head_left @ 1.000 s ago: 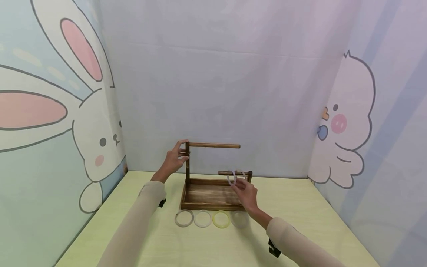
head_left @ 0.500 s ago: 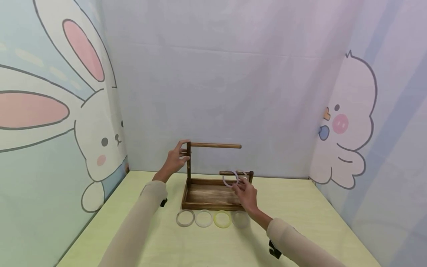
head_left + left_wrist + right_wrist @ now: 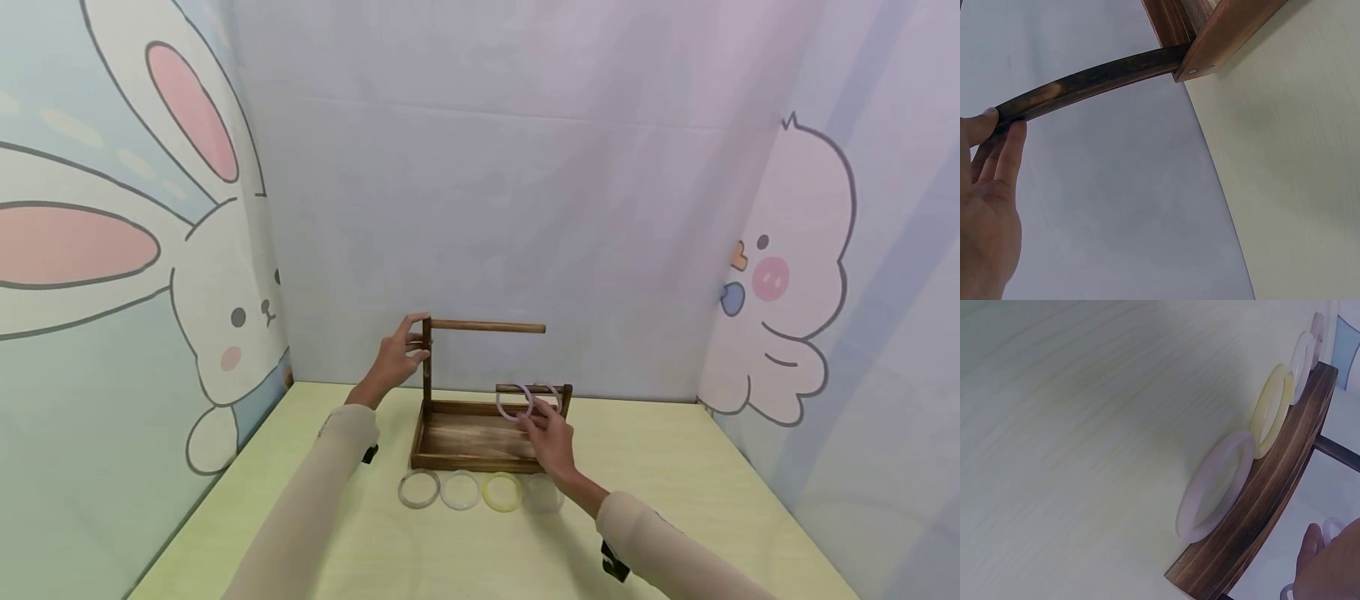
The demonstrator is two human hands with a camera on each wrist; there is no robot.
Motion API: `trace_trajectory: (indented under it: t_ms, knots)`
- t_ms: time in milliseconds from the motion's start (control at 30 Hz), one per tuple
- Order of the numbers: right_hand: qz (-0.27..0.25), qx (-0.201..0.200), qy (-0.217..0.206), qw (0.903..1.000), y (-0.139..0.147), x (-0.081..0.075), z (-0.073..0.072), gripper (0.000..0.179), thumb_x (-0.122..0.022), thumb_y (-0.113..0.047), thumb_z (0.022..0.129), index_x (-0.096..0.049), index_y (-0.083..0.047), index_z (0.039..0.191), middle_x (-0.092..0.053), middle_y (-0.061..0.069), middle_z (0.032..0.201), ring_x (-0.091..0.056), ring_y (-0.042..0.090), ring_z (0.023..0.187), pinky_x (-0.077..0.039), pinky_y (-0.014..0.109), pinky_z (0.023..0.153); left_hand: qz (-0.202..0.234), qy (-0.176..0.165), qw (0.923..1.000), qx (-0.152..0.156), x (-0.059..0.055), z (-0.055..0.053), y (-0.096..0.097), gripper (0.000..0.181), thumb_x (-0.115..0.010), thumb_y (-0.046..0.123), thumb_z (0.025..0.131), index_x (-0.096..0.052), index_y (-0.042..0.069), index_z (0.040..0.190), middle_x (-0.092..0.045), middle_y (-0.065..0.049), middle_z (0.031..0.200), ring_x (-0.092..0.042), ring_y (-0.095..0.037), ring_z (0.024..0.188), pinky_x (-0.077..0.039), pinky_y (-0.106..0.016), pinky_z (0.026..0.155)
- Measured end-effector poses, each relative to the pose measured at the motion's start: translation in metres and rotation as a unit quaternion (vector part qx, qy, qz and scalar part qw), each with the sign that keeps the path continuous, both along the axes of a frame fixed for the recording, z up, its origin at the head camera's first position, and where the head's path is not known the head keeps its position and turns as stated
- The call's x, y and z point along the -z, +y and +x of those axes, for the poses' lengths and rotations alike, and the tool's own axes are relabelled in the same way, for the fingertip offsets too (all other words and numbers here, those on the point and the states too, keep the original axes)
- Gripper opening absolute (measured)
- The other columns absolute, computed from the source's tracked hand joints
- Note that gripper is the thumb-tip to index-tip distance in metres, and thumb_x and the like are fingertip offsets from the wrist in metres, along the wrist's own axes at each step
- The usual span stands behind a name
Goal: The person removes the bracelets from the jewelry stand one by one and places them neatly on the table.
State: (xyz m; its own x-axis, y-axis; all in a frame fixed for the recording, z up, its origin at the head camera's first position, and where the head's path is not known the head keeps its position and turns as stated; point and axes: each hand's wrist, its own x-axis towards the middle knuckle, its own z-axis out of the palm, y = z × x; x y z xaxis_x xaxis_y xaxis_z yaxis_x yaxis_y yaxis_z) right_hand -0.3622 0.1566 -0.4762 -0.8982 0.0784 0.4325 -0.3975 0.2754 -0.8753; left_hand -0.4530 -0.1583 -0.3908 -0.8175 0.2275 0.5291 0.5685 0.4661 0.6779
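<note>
A dark wooden bangle stand (image 3: 480, 463) has a tray base, a tall left post with an upper rod, and a short right post with a lower rod. My left hand (image 3: 393, 360) grips the top of the tall post (image 3: 1091, 83), thumb and fingers on either side. At the lower rod (image 3: 510, 388), my right hand (image 3: 552, 439) pinches a lilac bangle (image 3: 498, 410). It overlaps the rod's free end; whether it encircles the rod I cannot tell. Another pale bangle (image 3: 556, 392) hangs on that rod near the short post, partly behind my fingers.
Along the tray's front edge lie a greyish bangle (image 3: 401, 495), a whitish bangle (image 3: 460, 507), a yellow bangle (image 3: 502, 508) and a pale pinkish bangle (image 3: 1190, 512) on the table (image 3: 360, 533). Fabric walls (image 3: 480, 208) enclose the table at the back and sides.
The lilac bangle has turned from nearly edge-on to facing the head camera, and my right fingers have shifted slightly with it. My left hand keeps its grip on the post.
</note>
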Motion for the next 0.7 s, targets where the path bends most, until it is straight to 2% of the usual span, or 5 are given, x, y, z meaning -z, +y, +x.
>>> trace_trajectory:
  t_ms: [133, 267, 467, 700]
  knots:
    - [0.004, -0.010, -0.016, 0.9998, -0.004, -0.003, 0.002, 0.043, -0.069, -0.001, 0.099, -0.059, 0.005, 0.140, -0.075, 0.026, 0.108, -0.076, 0.041, 0.093, -0.062, 0.052, 0.081, 0.000, 0.001, 1.0000, 0.003, 0.000, 0.000, 0.000, 0.076, -0.068, -0.007, 0.097, -0.037, 0.028, 0.157, -0.068, -0.025, 0.129, -0.066, -0.039, 0.122, -0.057, -0.051, 0.100]
    - [0.014, -0.015, -0.006, 0.9998, -0.008, -0.002, 0.000, 0.046, -0.070, -0.002, 0.098, -0.058, 0.008, 0.141, -0.075, 0.026, 0.105, -0.075, 0.044, 0.092, -0.063, 0.052, 0.079, 0.001, 0.001, 1.0000, 0.004, 0.001, 0.000, 0.001, 0.077, -0.068, -0.007, 0.097, -0.037, 0.028, 0.157, -0.067, -0.026, 0.129, -0.066, -0.040, 0.122, -0.057, -0.051, 0.098]
    - [0.001, -0.024, -0.001, 0.9997, -0.012, -0.001, -0.001, 0.044, -0.070, 0.001, 0.098, -0.058, 0.010, 0.139, -0.075, 0.028, 0.102, -0.072, 0.051, 0.093, -0.063, 0.052, 0.078, 0.002, 0.004, 1.0000, 0.006, 0.002, -0.001, 0.000, 0.076, -0.068, -0.007, 0.097, -0.037, 0.027, 0.157, -0.068, -0.025, 0.129, -0.066, -0.039, 0.122, -0.057, -0.052, 0.098]
    - [0.002, -0.016, -0.015, 0.9998, -0.016, -0.003, -0.001, 0.045, -0.070, 0.001, 0.097, -0.058, 0.009, 0.140, -0.076, 0.027, 0.102, -0.075, 0.045, 0.092, -0.065, 0.038, 0.075, 0.001, 0.007, 1.0000, 0.004, 0.002, -0.002, -0.001, 0.076, -0.068, -0.007, 0.097, -0.038, 0.028, 0.156, -0.068, -0.025, 0.129, -0.067, -0.039, 0.121, -0.058, -0.051, 0.097]
